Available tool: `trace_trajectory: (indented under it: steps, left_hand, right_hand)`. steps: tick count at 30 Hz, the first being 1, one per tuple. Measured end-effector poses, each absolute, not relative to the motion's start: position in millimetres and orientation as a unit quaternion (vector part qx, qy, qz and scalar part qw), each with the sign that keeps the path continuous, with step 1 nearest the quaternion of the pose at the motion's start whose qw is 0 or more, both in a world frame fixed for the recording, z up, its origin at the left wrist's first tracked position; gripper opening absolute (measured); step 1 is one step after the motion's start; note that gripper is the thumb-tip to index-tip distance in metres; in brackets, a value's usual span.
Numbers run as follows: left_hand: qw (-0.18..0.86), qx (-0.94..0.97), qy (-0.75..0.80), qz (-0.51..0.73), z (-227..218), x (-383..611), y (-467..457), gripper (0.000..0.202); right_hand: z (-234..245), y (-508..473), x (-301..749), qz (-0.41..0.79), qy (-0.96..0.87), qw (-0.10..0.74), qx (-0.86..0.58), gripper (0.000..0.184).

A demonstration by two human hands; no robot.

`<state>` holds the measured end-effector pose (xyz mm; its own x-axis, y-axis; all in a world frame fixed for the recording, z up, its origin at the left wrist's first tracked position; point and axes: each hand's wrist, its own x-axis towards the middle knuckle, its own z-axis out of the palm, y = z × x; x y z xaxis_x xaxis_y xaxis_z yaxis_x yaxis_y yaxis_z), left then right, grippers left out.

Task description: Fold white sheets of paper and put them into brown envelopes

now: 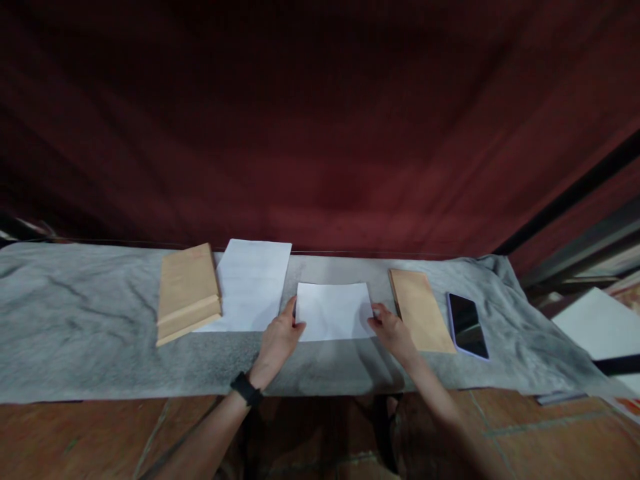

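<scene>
A white sheet of paper (334, 311), wider than it is tall, is held between my two hands at the middle of the cloth-covered table. My left hand (281, 333) grips its left edge, thumb on top and fingers at the side. On the opposite edge, my right hand (393, 331) pinches the paper the same way. Left of it lies a larger stack of white paper (255, 283), partly under brown envelopes (187, 287). Another brown envelope (423, 313) rests just beyond my right hand. Whether the held sheet is folded, I cannot tell.
A phone (468, 325) in a purple case lies right of the envelope. Grey cloth (90, 320) covers the narrow table, wrinkled at both ends. Behind it hangs a dark red curtain (320, 133). A white panel (603, 323) stands at the far right, beside a dark bar.
</scene>
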<state>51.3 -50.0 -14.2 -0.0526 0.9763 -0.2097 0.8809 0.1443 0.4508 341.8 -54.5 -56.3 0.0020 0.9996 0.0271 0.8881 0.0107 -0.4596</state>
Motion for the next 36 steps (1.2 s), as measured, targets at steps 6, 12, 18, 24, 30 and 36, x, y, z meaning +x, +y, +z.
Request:
trace_trajectory:
  steps: [6, 12, 18, 24, 30, 36]
  left_hand:
    - [0.177, 0.665, 0.719, 0.100, -16.0, 51.5, -54.4, 0.056]
    - [0.042, 0.782, 0.588, 0.204, -36.3, 74.3, -65.7, 0.039]
    - [-0.019, 0.829, 0.519, 0.208, -78.1, 112.0, -78.1, 0.060]
    - [-0.039, 0.826, 0.523, 0.205, -97.6, 118.9, -77.9, 0.069]
    - [-0.021, 0.796, 0.583, 0.161, -81.8, 102.7, -71.3, 0.061]
    - [-0.010, 0.763, 0.629, 0.150, -73.0, 90.9, -66.9, 0.062]
  right_hand:
    - [-50.4, -59.9, 339.4, 0.133, -0.692, 0.142, -0.695, 0.037]
    - [-46.9, -58.3, 333.5, 0.111, -0.674, 0.230, -0.693, 0.035]
    - [-58.7, -65.5, 267.0, 0.209, -0.720, 0.355, -0.559, 0.051]
    - [-77.7, -76.6, 237.0, 0.160, -0.774, 0.284, -0.542, 0.058]
    - [-82.1, -76.1, 252.3, 0.010, -0.782, 0.233, -0.577, 0.053]
    - [-83.0, -76.6, 268.7, -0.033, -0.767, 0.195, -0.611, 0.055]
